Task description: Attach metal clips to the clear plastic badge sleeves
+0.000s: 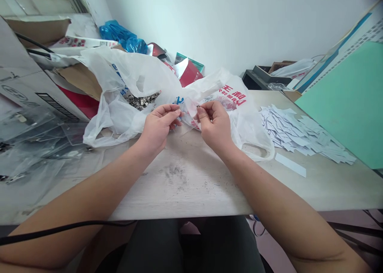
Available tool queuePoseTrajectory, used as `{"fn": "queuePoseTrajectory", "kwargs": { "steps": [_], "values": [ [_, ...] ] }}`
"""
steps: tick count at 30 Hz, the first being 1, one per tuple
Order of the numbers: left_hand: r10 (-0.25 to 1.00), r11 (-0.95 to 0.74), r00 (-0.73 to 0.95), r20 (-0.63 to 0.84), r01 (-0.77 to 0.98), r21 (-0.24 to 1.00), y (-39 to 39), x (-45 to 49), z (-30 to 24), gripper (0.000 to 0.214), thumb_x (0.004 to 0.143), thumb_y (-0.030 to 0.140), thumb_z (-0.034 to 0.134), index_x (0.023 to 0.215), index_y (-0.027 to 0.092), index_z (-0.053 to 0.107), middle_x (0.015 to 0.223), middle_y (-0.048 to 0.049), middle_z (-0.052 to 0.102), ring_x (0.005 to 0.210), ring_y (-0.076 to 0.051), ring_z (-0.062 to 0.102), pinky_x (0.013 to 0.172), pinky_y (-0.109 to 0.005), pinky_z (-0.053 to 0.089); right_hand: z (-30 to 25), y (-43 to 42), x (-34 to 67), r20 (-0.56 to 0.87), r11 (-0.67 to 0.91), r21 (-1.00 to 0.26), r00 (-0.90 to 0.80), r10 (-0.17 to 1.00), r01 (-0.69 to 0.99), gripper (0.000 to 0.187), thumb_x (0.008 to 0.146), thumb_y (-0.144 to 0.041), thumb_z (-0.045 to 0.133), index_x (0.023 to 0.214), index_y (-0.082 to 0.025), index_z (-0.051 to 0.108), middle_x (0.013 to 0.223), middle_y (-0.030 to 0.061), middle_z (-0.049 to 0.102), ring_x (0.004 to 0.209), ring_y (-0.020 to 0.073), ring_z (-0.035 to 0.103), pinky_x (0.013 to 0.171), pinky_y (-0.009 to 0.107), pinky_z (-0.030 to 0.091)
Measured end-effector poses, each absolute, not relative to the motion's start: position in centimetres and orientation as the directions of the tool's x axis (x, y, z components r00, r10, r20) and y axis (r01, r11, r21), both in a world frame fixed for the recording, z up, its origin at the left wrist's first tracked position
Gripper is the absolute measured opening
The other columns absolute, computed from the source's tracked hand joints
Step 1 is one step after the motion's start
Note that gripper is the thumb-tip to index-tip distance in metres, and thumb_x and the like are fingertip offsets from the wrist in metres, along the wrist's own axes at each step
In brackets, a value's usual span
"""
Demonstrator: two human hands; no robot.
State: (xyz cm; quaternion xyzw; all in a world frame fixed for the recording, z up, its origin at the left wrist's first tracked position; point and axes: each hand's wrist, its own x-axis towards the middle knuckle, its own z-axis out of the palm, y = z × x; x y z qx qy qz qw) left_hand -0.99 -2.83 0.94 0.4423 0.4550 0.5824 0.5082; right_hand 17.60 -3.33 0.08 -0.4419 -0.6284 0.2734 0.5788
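A clear plastic sleeve spans the gap between my hands, just above the table. My left hand is closed, thumb against fingers, on the sleeve's left side. Between the thumb and forefinger of my right hand is a small dark metal piece, mostly hidden by the fingers; the sleeve's right edge reaches that hand. Behind my left hand, a white plastic bag lies open around a heap of small metal clips. Another white bag with red print sits behind my right hand.
Flat clear sleeves with metal clips cover the table's left side, beside a cardboard box. On the right are a pile of white paper slips, a single white strip and a green board. A black cable crosses the lower left.
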Motion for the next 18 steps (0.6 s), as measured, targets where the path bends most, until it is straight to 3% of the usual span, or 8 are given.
{"fn": "queuePoseTrajectory", "kwargs": {
  "steps": [12, 18],
  "values": [
    [0.997, -0.071, -0.044, 0.064, -0.185, 0.980, -3.2, -0.5, 1.1, 0.033, 0.082, 0.040, 0.101, 0.099, 0.020, 0.081, 0.096, -0.0049, 0.082, 0.075, -0.013, 0.070, 0.073, -0.028, 0.054, -0.4, -3.1, 17.3, 0.583, 0.558, -0.804, 0.087, 0.808, 0.208, 0.017, 0.111, -0.041, 0.068, 0.101, -0.029, 0.060, 0.087, 0.0003, 0.073, 0.081, 0.0202, 0.070, 0.079, 0.039, 0.058],
    [0.992, -0.119, 0.019, 0.124, -0.181, 0.976, -3.0, -1.1, 0.9, 0.048, 0.077, 0.052, 0.108, 0.101, 0.019, 0.084, 0.099, -0.0066, 0.085, 0.074, -0.014, 0.072, 0.075, -0.030, 0.057, -0.9, -2.3, 17.6, 0.503, 0.481, -0.862, 0.152, 0.851, 0.163, 0.019, 0.109, -0.040, 0.071, 0.098, -0.029, 0.060, 0.085, -0.0008, 0.072, 0.079, 0.0195, 0.070, 0.077, 0.038, 0.057]
  ]
}}
